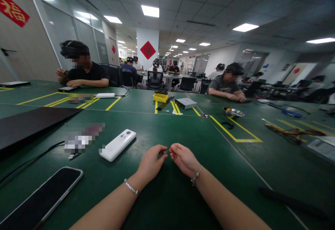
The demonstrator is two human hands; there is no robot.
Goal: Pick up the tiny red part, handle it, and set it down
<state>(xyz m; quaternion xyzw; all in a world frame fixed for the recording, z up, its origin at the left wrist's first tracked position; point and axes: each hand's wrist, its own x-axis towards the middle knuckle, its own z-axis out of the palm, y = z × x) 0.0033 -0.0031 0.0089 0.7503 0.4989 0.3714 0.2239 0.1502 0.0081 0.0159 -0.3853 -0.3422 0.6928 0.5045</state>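
Above the green table [180, 125], my two hands are close together with a narrow gap between the fingertips. My left hand [152, 160] pinches a small, dark, shiny piece [164, 151], too small to name. Between the thumb and fingers of my right hand [185, 157] is a small orange piece [171, 149], mostly covered by the fingertips. A white power bank [119, 144] lies to the left of my left hand. Further left and nearer to me rests a smartphone [43, 202] with a dark screen.
A black panel [31, 125] and a cable [34, 158] lie at left. Ahead stand a yellow tray [160, 98] and a grey metal box [185, 103]. A metal bowl [237, 112] and bundled wires [290, 132] sit to the right. Other people sit across the table.
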